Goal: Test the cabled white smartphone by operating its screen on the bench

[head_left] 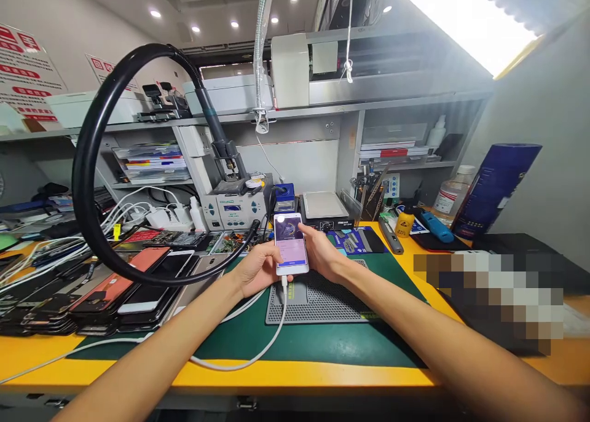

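A white smartphone (291,245) with a lit screen is held upright between my two hands, above a grey perforated mat (332,299). My left hand (259,266) grips its lower left side, with the thumb over the bottom of the screen. Along the right edge, my right hand (320,250) holds the phone, its thumb near the upper part of the screen; its other fingers are mostly hidden behind the phone. A white charging cable (276,335) is plugged into the bottom of the phone and curves down across the green work mat (313,347).
Stacks of phones and phone parts (133,290) cover the left side. A black hose (85,164) loops up from the grey soldering station (236,210). At right stand a yellow bottle (405,222), a blue tool (437,226) and a clear bottle (454,195). Shelves (318,107) run behind.
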Demonstrator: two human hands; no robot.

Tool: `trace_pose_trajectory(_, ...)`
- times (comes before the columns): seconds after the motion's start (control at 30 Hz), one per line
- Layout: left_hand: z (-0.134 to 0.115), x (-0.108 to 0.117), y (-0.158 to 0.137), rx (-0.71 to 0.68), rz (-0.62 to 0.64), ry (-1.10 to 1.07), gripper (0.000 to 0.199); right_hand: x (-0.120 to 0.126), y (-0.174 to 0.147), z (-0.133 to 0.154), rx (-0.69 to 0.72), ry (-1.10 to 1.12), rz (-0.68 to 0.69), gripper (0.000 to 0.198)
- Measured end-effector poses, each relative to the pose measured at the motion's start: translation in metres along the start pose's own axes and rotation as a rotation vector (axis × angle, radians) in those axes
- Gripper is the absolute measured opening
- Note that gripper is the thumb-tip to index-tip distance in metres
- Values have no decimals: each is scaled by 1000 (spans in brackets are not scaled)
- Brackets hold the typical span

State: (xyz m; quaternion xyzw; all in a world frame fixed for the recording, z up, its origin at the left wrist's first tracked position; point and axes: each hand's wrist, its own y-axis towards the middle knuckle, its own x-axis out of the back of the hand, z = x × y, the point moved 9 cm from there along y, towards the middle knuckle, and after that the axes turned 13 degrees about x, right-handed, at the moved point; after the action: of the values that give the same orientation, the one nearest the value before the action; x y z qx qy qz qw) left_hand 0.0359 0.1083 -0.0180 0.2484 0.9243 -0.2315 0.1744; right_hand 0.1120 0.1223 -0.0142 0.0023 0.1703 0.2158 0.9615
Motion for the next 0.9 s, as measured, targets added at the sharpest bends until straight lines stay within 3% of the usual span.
trace_pose_trajectory(0.23, 2, -3, 3, 55, 106, -133, 55, 2, 0, 0, 9, 14, -29, 51)
trace_pose_trajectory(0.6, 1, -10, 3, 82, 211, -193, 46, 3, -2, 1, 11, 7, -55, 49)
trace_pose_trajectory(0.9, 1, -2, 0, 25, 9, -54, 47, -1, -3, 3, 3, 18, -59, 50)
